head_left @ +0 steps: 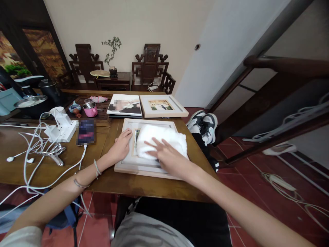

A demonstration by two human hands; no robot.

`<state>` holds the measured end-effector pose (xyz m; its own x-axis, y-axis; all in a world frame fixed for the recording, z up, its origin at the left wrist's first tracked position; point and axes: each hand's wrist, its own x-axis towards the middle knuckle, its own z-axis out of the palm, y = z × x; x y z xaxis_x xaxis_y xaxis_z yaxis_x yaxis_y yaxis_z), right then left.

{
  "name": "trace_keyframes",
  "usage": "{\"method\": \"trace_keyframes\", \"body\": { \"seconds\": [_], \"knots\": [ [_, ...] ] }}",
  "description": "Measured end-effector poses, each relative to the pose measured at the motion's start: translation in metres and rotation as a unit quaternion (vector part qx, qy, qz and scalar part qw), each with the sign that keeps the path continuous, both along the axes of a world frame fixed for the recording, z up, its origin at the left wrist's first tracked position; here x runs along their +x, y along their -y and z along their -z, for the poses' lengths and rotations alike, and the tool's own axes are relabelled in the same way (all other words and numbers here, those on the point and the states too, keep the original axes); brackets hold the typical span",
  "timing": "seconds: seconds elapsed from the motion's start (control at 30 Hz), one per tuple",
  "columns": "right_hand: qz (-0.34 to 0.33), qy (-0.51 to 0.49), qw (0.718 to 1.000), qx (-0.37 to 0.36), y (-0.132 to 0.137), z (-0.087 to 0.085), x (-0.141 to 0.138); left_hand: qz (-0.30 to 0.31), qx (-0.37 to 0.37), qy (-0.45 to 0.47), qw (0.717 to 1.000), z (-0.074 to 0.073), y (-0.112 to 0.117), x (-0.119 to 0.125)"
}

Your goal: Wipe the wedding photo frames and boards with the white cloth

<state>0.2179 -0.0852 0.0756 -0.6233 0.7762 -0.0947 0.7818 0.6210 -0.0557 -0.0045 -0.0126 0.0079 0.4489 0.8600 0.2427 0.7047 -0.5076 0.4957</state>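
Observation:
A light wooden picture frame (pixel 128 165) lies flat on the wooden table (pixel 123 183) in front of me. A white folded cloth (pixel 164 137) rests on its glass. My right hand (pixel 168 157) lies flat on the near edge of the cloth, fingers stretched out and pressing it onto the frame. My left hand (pixel 120 146) rests flat on the frame's left border with its fingers extended, steadying it.
Behind lie a second framed photo (pixel 163 105) and a photo print (pixel 124 104). To the left are a phone (pixel 86 131), a white power strip (pixel 61 128) with tangled cables, a pink cup (pixel 90 109) and a kettle (pixel 50 91). Sneakers (pixel 204 125) sit on the floor at right.

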Motion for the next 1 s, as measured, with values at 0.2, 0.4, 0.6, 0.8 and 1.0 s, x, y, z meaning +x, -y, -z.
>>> {"method": "trace_keyframes", "body": {
  "seconds": [0.2, 0.4, 0.6, 0.8, 1.0],
  "knots": [
    [0.075, 0.058, 0.986, 0.137, -0.076, 0.023, 0.011, 0.012, 0.016, -0.001, 1.0, 0.004, -0.004, -0.002],
    [0.028, 0.075, 0.996, 0.042, -0.042, 0.004, -0.007, 0.008, 0.025, -0.002, 1.0, 0.005, -0.003, -0.001],
    [-0.088, 0.014, 0.988, -0.125, 0.032, -0.04, -0.003, -0.008, 0.024, 0.002, 1.0, 0.004, -0.001, 0.002],
    [-0.031, 0.034, 0.999, -0.025, -0.015, -0.013, -0.016, -0.014, 0.014, 0.053, 0.998, -0.004, 0.004, 0.004],
    [0.004, 0.058, 0.993, 0.104, -0.092, 0.009, -0.049, -0.005, 0.021, 0.109, 0.994, -0.011, 0.006, 0.004]
  ]
}}
